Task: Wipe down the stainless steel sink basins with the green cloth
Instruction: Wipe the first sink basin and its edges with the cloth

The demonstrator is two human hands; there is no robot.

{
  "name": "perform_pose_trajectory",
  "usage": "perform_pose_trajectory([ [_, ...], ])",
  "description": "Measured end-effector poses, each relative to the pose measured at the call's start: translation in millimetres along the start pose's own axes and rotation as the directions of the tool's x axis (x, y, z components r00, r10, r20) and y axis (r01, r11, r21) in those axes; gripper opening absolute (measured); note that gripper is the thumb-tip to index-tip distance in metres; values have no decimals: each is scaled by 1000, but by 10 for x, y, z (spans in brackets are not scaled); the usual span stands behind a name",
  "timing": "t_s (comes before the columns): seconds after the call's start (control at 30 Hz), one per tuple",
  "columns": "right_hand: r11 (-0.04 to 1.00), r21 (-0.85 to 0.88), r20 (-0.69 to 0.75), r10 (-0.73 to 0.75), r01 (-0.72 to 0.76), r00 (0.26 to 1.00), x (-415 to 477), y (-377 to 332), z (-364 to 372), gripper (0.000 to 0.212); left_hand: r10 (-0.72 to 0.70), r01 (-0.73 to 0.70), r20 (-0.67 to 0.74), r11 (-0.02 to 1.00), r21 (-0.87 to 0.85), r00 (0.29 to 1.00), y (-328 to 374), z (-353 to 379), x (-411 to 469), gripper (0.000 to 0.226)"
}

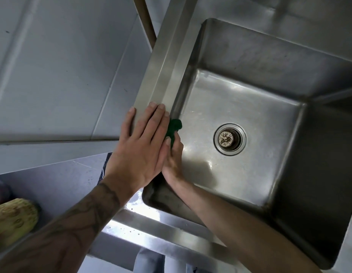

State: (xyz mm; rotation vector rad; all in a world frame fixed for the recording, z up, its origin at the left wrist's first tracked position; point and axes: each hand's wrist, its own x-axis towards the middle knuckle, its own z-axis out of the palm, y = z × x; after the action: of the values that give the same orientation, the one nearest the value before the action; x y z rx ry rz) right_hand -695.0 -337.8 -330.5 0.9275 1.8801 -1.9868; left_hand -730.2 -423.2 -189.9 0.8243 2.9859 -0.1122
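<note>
**Desk:** What do you have at the far left?

**Operator:** I see a yellowish, lumpy object (13,219) in the lower left corner, and I cannot tell what it is. Grey tiles (59,66) fill the area above it.

**Desk:** And the hands?

**Operator:** On my feed the left hand (139,146) lies flat on the sink's left rim (161,66). Its fingers are straight and pressed together, the thumb is over the outer edge, and it grips nothing. Just right of it, the right hand (172,160) is down inside the sink basin (250,107). It holds the green cloth (174,128) against the basin's left wall with the thumb laid across it. Its fingers are hidden from me.

**Desk:** Further right?

**Operator:** The drain (229,138) sits in the basin floor, well apart from the cloth.
</note>
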Motion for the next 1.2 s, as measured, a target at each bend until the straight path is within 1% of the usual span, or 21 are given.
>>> perform_pose_trajectory([
  [0.1, 999, 8, 94, 37, -38, 995, -157, -157, -77, 38, 0, 0, -6, 1000, 5, 1000, 6, -3, -1, 63],
  [0.13, 999, 11, 151, 49, -51, 987, -274, -269, -145, 39, 4, -4, -5, 1000, 5, 1000, 9, -3, -3, 63],
  [0.17, 999, -15, 213, 37, -35, 976, -375, -342, -233, 34, 8, -8, -3, 1000, 4, 1000, 10, -1, -8, 62],
  [0.23, 991, -126, 332, 0, 44, 943, -562, -426, -415, 28, 14, -14, 5, 1000, 1, 1000, -1, -1, -12, 62],
  [0.33, 969, -212, 462, -17, 130, 887, -695, -507, -670, 34, 18, -18, 22, 1000, -2, 1000, -16, -12, -11, 62],
  [0.37, 948, -272, 491, -9, 163, 871, -695, -513, -721, 34, 17, -17, 23, 1000, -7, 1000, -18, -17, -13, 62],
  [0.4, 929, -331, 521, 31, 168, 853, -678, -493, -763, 32, 16, -16, 21, 1000, -9, 1000, -22, -20, -12, 62],
  [0.47, 842, -482, 561, 84, 242, 824, -631, -358, -830, 33, 18, -18, 19, 1000, -12, 1000, -25, -28, -12, 61],
  [0.53, 695, -601, 635, 115, 395, 764, -545, -145, -886, 42, 15, -15, 15, 1000, -14, 1000, -29, -26, -20, 61],
  [0.57, 624, -641, 659, 150, 446, 737, -476, -54, -893, 43, 13, -13, 11, 1000, -18, 1000, -27, -21, -23, 61],
  [0.63, 556, -699, 653, 243, 449, 717, -336, -13, -875, 40, 8, -8, 15, 1000, -20, 1000, -16, -24, -27, 61],
  [0.7, 536, -707, 665, 283, 461, 691, -279, -78, -849, 40, -4, 4, 19, 1000, -29, 1000, -4, -41, -51, 61],
  [0.77, 528, -687, 693, 270, 499, 669, -345, -169, -880, 42, -42, 44, 31, 998, -54, 999, 40, -53, -184, 61],
  [0.8, 540, -664, 710, 242, 516, 661, -414, -247, -924, 41, -75, 78, 44, 995, -62, 996, 98, -56, -301, 62],
  [0.87, 616, -621, 727, 219, 485, 651, -581, -437, -1049, 33, -178, 182, 43, 978, -102, 983, 300, -50, -613, 63],
  [0.9, 644, -594, 743, 208, 483, 636, -657, -517, -1125, 30, -249, 252, 36, 956, -152, 968, 430, -48, -772, 63],
  [0.97, 662, -554, 773, 183, 505, 608, -716, -582, -1258, 31, -400, 396, 39, 883, -253, 916, 689, -51, -991, 63],
  [1.03, 657, -544, 780, 167, 523, 602, -686, -556, -1307, 34, -531, 527, 63, 809, -261, 845, 920, -63, -1072, 63],
  [1.07, 632, -554, 781, 169, 542, 601, -651, -520, -1320, 35, -584, 585, 81, 775, -241, 808, 1041, -76, -1086, 64],
  [1.13, 538, -578, 796, 206, 613, 570, -476, -254, -1409, 43, -672, 680, 124, 699, -220, 731, 1284, -102, -1083, 64],
  [1.2, 503, -651, 743, 272, 568, 611, -294, 9, -1490, 61, -762, 771, 142, 596, -226, 631, 1496, -121, -1043, 63],
])
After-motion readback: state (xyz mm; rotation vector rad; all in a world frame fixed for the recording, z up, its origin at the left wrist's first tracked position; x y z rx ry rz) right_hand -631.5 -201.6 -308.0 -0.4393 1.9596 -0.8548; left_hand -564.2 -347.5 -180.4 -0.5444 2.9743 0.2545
